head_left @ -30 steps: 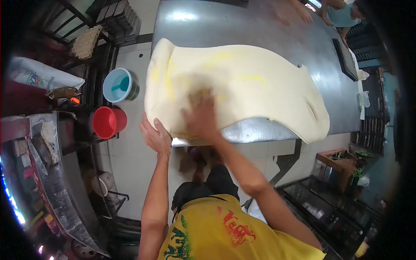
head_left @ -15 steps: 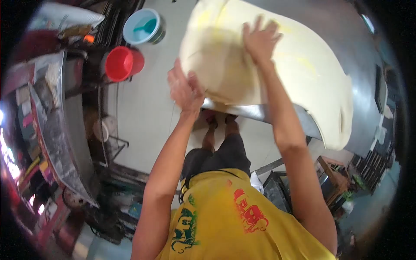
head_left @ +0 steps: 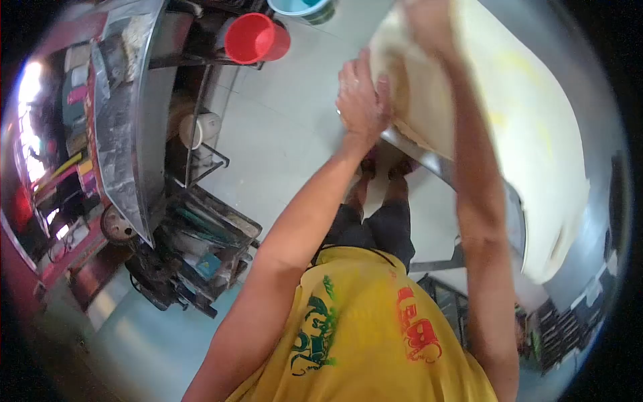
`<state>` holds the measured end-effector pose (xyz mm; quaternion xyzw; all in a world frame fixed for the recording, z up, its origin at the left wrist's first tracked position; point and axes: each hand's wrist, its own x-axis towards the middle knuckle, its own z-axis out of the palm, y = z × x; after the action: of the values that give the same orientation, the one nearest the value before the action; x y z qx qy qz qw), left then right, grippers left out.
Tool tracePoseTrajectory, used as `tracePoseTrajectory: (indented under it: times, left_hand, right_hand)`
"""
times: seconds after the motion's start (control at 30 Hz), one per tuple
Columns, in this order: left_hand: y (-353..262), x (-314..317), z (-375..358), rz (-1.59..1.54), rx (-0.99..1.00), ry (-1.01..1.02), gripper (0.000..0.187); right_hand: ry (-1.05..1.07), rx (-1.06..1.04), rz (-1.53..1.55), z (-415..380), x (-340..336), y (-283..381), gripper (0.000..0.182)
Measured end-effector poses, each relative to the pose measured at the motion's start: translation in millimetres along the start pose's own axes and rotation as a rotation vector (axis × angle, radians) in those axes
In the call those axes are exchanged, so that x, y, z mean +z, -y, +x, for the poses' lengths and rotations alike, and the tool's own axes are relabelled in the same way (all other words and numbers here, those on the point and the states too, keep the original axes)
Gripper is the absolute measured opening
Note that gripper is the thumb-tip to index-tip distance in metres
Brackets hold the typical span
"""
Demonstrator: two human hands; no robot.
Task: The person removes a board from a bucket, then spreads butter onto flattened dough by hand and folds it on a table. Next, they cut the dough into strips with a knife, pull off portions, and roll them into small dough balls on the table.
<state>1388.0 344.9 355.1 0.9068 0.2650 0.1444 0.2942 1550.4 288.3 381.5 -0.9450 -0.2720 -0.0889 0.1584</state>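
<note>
A large pale sheet of dough (head_left: 516, 100) with yellow smears lies on a metal table (head_left: 606, 114) and hangs over its near edge. My left hand (head_left: 365, 100) is at the dough's left edge, its fingers apart and pointing up, the thumb next to the dough. Over the upper part of the sheet is my right hand (head_left: 429, 23), smeared by motion and partly cut by the top of the view, so its fingers cannot be made out.
A red bucket (head_left: 257, 38) and a light blue tub (head_left: 301, 7) stand at the top. Left of me are a long metal counter (head_left: 151, 120), a white container (head_left: 199, 129) and a dark rack (head_left: 207, 228). Slatted dark racks (head_left: 556, 328) are at the lower right.
The view has shifted, so the buckets and dough appear displaced. My right hand has moved toward the top left of the dough, nearer my left hand, which stays by the edge.
</note>
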Motion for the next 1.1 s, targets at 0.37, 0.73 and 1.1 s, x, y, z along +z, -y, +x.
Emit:
tracePoseTrajectory:
  times: [0.37,0.73,1.1]
  left_hand:
    - [-8.8,3.7,2.0,0.001,-0.012,-0.027,0.05]
    - [-12.6,8.1,-3.0,0.005,0.043,-0.083,0.056]
    - [-19.7,6.1,-9.0,0.078,0.129,-0.092,0.057]
  right_hand:
    - [0.833,0.131,0.312,-38.9,-94.7,-98.1,0.051]
    - [0.256,0.355,0.059,-162.9,-127.9,-102.4,0.046]
    - [0.005,0.489,-0.243,-214.4,-59.3,-173.5,0.056]
